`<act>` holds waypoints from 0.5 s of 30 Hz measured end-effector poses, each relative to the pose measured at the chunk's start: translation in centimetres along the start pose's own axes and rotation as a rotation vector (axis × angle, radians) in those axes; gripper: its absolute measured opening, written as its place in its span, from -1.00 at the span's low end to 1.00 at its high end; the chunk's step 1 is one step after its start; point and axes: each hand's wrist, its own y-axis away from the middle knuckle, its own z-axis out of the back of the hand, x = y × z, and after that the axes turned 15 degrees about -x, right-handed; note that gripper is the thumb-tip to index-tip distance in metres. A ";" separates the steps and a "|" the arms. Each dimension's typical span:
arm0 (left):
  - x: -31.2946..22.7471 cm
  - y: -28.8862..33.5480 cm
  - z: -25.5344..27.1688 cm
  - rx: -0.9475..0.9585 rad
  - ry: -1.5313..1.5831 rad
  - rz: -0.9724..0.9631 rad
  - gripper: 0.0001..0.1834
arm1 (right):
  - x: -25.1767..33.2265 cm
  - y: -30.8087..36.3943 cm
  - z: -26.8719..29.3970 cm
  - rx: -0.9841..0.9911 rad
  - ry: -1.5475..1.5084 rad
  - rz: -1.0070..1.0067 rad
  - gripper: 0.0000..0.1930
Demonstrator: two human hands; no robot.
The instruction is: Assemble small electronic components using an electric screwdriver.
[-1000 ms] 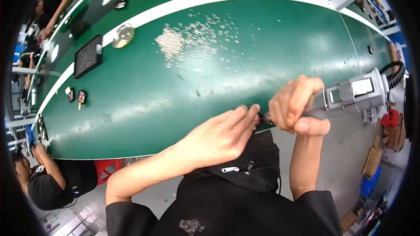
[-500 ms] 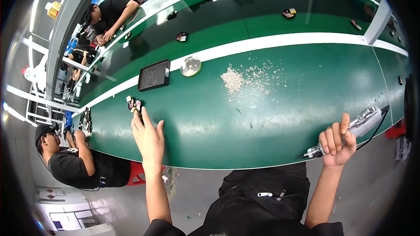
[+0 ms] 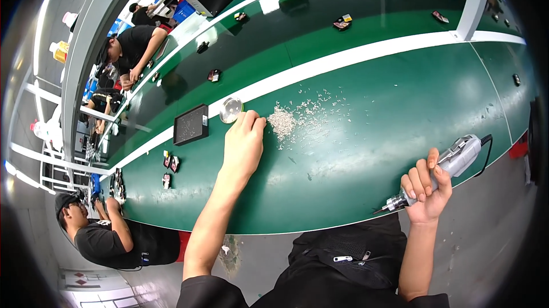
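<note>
Screwdriver (image 3: 459, 158) in right hand (image 3: 426, 189), fingers curled round it, tip by near edge of bench (image 3: 343, 194); left hand (image 3: 243, 145) bunched beside pale pile (image 3: 282, 122), can't tell if holding any; three dark parts (image 3: 174, 164) at left, finished or not unclear; much of pile remains

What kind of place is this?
Probably a factory assembly line: the right hand holds a corded screwdriver-like tool, a heap of small pale parts lies on the green bench, and another person sits along it.
</note>
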 end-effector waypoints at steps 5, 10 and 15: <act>0.4 -0.1 0.1 0.012 0.015 -0.104 -0.92 | 0.2 0.2 0.2 0.007 -0.020 0.003 -0.92; -0.9 1.7 1.4 0.002 0.235 0.362 -0.92 | 0.1 0.3 0.4 -0.005 -0.010 0.003 -0.93; -5.9 3.7 4.6 -0.043 0.677 0.503 -0.94 | -0.1 0.3 -0.2 -0.010 0.009 0.014 -0.93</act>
